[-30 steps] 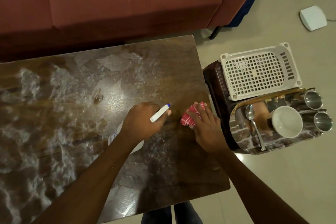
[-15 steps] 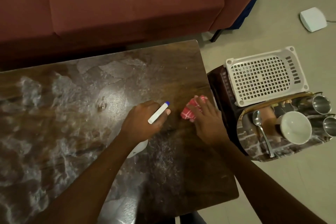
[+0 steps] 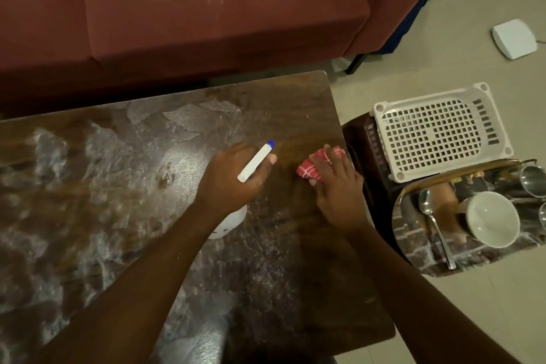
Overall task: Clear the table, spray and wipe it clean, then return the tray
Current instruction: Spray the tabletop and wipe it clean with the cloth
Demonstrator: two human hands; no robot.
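Dark wood is filling most of my view: the table (image 3: 118, 186) is lying in front of a red-brown sofa (image 3: 206, 23), and its top is showing pale, streaky patches across the left and middle. My left hand (image 3: 233, 177) is gripping the spray bottle (image 3: 256, 161), fingers curled round its neck, the white head with its blue tip pointing up and to the right, the white body poking out beneath my wrist. Just to the right, my right hand (image 3: 336, 189) is pressing the red checked cloth (image 3: 307, 170) onto the table near its right edge, fingers laid fairly straight across the bunched fabric, thumb lying against its near side. The two hands are sitting close together but apart.

Off the table to the right, a dark stool (image 3: 360, 156) is standing on the pale floor (image 3: 443, 319), and a white plastic basket (image 3: 437, 130) is sitting on it. The shiny tray (image 3: 413, 248) is resting just in front of the basket, carrying a spoon (image 3: 434, 221), a white cup (image 3: 490, 219) and steel cups (image 3: 531, 177) at its right side. Further back, a small white box (image 3: 514, 38) is lying on the floor.
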